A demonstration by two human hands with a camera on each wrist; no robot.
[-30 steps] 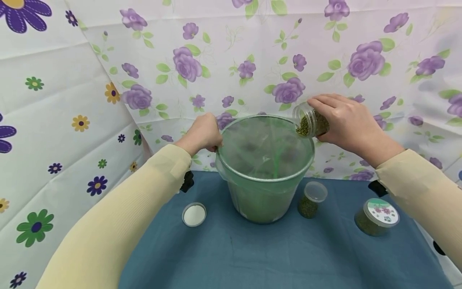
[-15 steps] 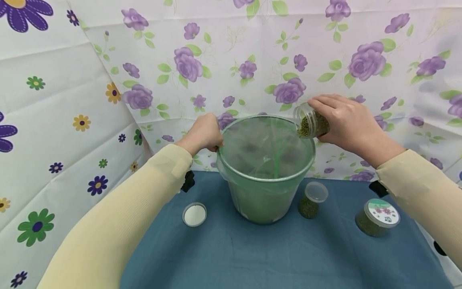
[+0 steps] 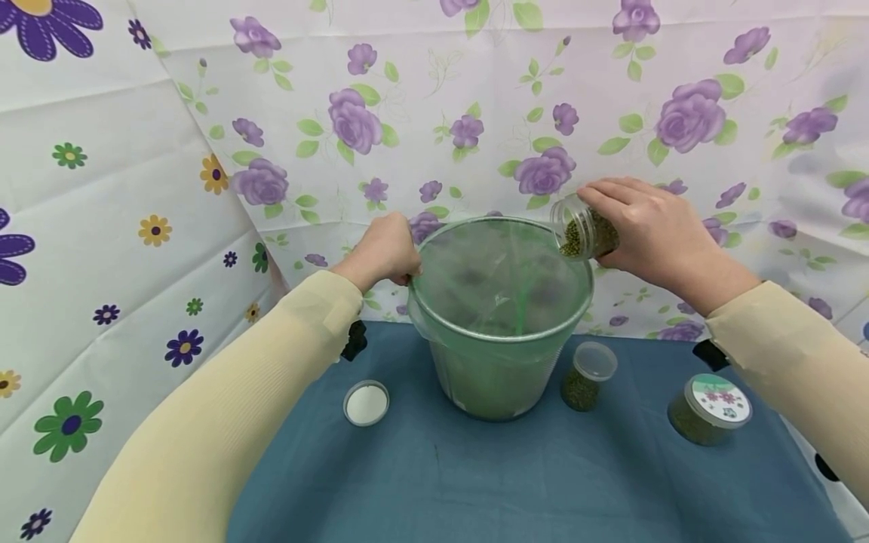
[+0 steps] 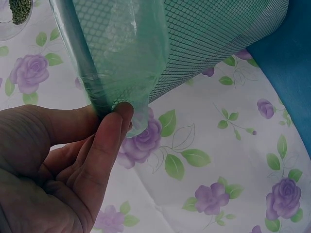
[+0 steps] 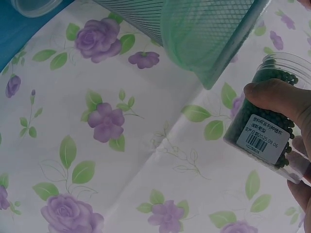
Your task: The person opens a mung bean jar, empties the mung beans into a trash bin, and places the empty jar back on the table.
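Note:
A mesh bin (image 3: 495, 381) lined with a thin green plastic bag (image 3: 475, 294) stands on the blue cloth. My left hand (image 3: 385, 253) pinches the bin's rim and the bag folded over it, thumb on one side and fingers on the other in the left wrist view. My right hand (image 3: 652, 234) grips a clear jar (image 3: 591, 226) of small green beans, tilted with its uncovered mouth toward the bin's right rim. Beans have slid toward the mouth. In the right wrist view a printed label (image 5: 262, 138) shows on the jar's side.
A white-lined lid (image 3: 366, 403) lies left of the bin. Right of it stands a small lidded jar (image 3: 581, 381) of green beans, and farther right another jar (image 3: 707, 407) with a flower-printed lid. A floral sheet (image 3: 462, 90) hangs behind the bin.

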